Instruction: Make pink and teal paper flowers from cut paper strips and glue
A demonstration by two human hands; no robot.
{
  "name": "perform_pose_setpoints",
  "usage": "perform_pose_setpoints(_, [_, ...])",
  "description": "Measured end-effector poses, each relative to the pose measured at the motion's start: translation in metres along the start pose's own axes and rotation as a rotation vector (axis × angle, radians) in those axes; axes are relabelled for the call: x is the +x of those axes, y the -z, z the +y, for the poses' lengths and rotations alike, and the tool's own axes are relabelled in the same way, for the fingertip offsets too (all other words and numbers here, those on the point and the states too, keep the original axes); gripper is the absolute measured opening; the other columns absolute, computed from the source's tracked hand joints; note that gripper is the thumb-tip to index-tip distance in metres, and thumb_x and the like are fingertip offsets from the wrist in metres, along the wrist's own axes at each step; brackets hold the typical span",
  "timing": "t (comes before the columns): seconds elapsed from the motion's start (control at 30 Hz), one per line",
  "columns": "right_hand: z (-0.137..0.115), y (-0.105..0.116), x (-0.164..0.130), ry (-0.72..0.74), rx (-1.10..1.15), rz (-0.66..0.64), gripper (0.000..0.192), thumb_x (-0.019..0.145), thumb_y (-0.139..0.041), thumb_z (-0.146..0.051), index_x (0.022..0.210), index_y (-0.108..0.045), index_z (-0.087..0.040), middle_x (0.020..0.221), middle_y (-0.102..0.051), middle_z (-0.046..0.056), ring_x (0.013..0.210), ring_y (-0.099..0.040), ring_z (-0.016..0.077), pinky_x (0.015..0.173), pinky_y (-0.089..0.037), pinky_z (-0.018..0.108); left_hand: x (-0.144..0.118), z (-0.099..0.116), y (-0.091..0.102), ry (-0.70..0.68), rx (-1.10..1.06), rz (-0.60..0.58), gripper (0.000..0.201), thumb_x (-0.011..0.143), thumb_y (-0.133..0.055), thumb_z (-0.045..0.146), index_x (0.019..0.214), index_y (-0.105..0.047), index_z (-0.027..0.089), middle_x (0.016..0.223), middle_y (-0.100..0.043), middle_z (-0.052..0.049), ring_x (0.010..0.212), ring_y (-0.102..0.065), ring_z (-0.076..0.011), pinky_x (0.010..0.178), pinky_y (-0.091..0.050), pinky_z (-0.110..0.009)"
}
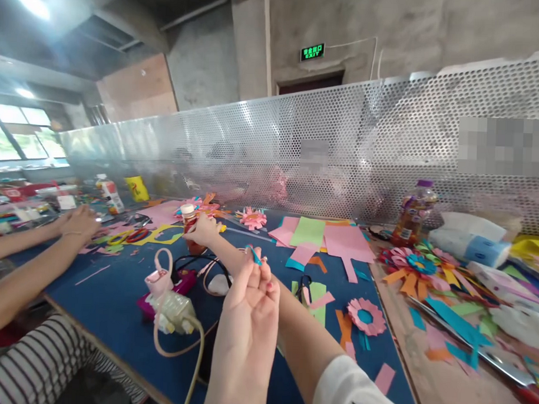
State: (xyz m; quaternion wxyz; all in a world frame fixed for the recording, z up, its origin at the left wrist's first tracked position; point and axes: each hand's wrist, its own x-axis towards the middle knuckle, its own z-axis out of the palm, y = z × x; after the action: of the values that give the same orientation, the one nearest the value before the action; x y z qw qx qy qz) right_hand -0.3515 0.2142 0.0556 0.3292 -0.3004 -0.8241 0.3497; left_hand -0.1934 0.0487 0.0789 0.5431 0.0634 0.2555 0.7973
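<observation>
My left hand (252,301) is raised palm up in the middle foreground. Its fingers curl in and pinch a small blue paper strip (255,257) at the tips. From the lower right, my right arm in a white sleeve crosses behind it. My right hand (205,230) is closed around a small reddish-brown bottle (189,220) with a white cap. Part of the bottle is hidden by the fingers. A pink paper flower (253,218) lies just beyond. Pink and green paper sheets (310,232) are spread to the right of my hands.
A power strip with plugs (175,310) and cables lies left of my left hand. Another person's hands (81,222) work at the left. Scissors (489,351), paper scraps, a drink bottle (413,213) and tissues (469,241) sit on the right. A perforated metal panel (253,148) stands behind.
</observation>
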Motion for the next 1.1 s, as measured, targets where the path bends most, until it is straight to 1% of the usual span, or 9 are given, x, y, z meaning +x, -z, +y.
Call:
perform_pose_setpoints(0.07, [-0.002, -0.001, -0.003, 0.010, -0.081, 0.078, 0.055, 0.069, -0.068, -0.041, 0.105, -0.044, -0.008, 0.119, -0.054, 0.013, 0.121, -0.037, 0.0303, 0.102, -0.020, 0.048, -0.003, 0.000, 0.000, 0.003, -0.011, -0.019, 0.008, 0.079, -0.060, 0.015, 0.081, -0.066, 0.020, 0.082, -0.065, 0.001, 0.065, -0.057, -0.0035, 0.050, -0.040, -0.013])
perform_pose_setpoints(0.17, [-0.003, 0.019, -0.002, -0.026, -0.147, 0.125, 0.057, 0.066, -0.069, -0.045, 0.103, -0.044, -0.010, 0.112, -0.059, 0.017, 0.110, -0.049, 0.0307, 0.096, -0.028, 0.049, -0.006, 0.001, 0.002, 0.033, -0.035, -0.014, 0.006, 0.078, -0.061, 0.016, 0.080, -0.065, 0.019, 0.084, -0.065, 0.001, 0.064, -0.057, -0.0033, 0.047, -0.038, -0.013])
perform_pose_setpoints(0.4, [0.025, 0.127, -0.038, -0.003, -0.137, 0.111, 0.077, 0.055, -0.077, -0.039, 0.116, -0.038, -0.014, 0.102, -0.063, 0.011, 0.090, -0.060, 0.0238, 0.078, -0.045, 0.033, 0.001, 0.011, 0.018, 0.073, 0.037, 0.061, 0.008, 0.077, -0.062, 0.013, 0.085, -0.063, 0.017, 0.077, -0.062, 0.002, 0.060, -0.057, -0.0040, 0.043, -0.037, -0.014])
perform_pose_setpoints(0.5, [0.049, 0.158, -0.063, 0.000, -0.110, 0.096, 0.077, 0.056, -0.078, -0.034, 0.117, -0.037, -0.012, 0.092, -0.065, 0.009, 0.080, -0.061, 0.0197, 0.070, -0.047, 0.029, 0.009, 0.013, 0.027, 0.115, 0.057, 0.083, 0.007, 0.075, -0.063, 0.012, 0.080, -0.059, 0.016, 0.072, -0.060, 0.002, 0.059, -0.058, -0.0048, 0.043, -0.038, -0.014])
perform_pose_setpoints(0.6, [0.071, 0.167, -0.080, -0.017, -0.102, 0.146, 0.075, 0.059, -0.075, -0.036, 0.118, -0.036, -0.011, 0.095, -0.063, 0.011, 0.080, -0.060, 0.0184, 0.070, -0.047, 0.029, 0.016, 0.009, 0.029, 0.147, 0.069, 0.080, 0.008, 0.075, -0.063, 0.010, 0.078, -0.057, 0.015, 0.066, -0.057, 0.003, 0.056, -0.057, -0.0050, 0.042, -0.036, -0.014])
perform_pose_setpoints(0.73, [0.089, 0.162, -0.091, -0.041, -0.113, 0.188, 0.079, 0.058, -0.076, -0.033, 0.122, -0.035, -0.010, 0.102, -0.062, 0.012, 0.084, -0.060, 0.0194, 0.073, -0.046, 0.030, 0.025, -0.005, 0.018, 0.198, 0.135, 0.088, 0.009, 0.073, -0.064, 0.011, 0.074, -0.055, 0.014, 0.062, -0.054, 0.004, 0.051, -0.055, -0.0044, 0.041, -0.034, -0.014])
perform_pose_setpoints(0.87, [0.088, 0.166, -0.100, -0.047, -0.128, 0.181, 0.079, 0.057, -0.077, -0.031, 0.124, -0.038, -0.012, 0.100, -0.064, 0.011, 0.086, -0.061, 0.0199, 0.072, -0.046, 0.028, 0.042, -0.021, 0.008, 0.099, 0.231, 0.098, 0.010, 0.071, -0.065, 0.014, 0.074, -0.056, 0.015, 0.066, -0.056, 0.003, 0.055, -0.057, -0.0053, 0.043, -0.034, -0.015])
perform_pose_setpoints(1.0, [0.075, 0.197, -0.123, -0.053, -0.186, 0.268, 0.040, 0.075, -0.060, -0.038, 0.106, -0.057, -0.012, 0.102, -0.063, 0.014, 0.093, -0.058, 0.0225, 0.077, -0.043, 0.031, 0.057, -0.037, 0.003, -0.005, 0.424, 0.045, 0.016, 0.069, -0.066, 0.020, 0.084, -0.060, 0.018, 0.077, -0.060, 0.001, 0.065, -0.059, -0.0074, 0.049, -0.038, -0.017])
perform_pose_setpoints(1.1, [0.069, 0.229, -0.158, -0.022, -0.209, 0.227, 0.028, 0.079, -0.053, -0.039, 0.079, -0.066, -0.015, 0.080, -0.066, 0.007, 0.076, -0.058, 0.0186, 0.069, -0.042, 0.028, 0.061, -0.053, -0.002, -0.020, 0.724, -0.079, 0.023, 0.067, -0.065, 0.025, 0.088, -0.063, 0.018, 0.077, -0.063, -0.001, 0.068, -0.060, -0.0099, 0.050, -0.036, -0.018])
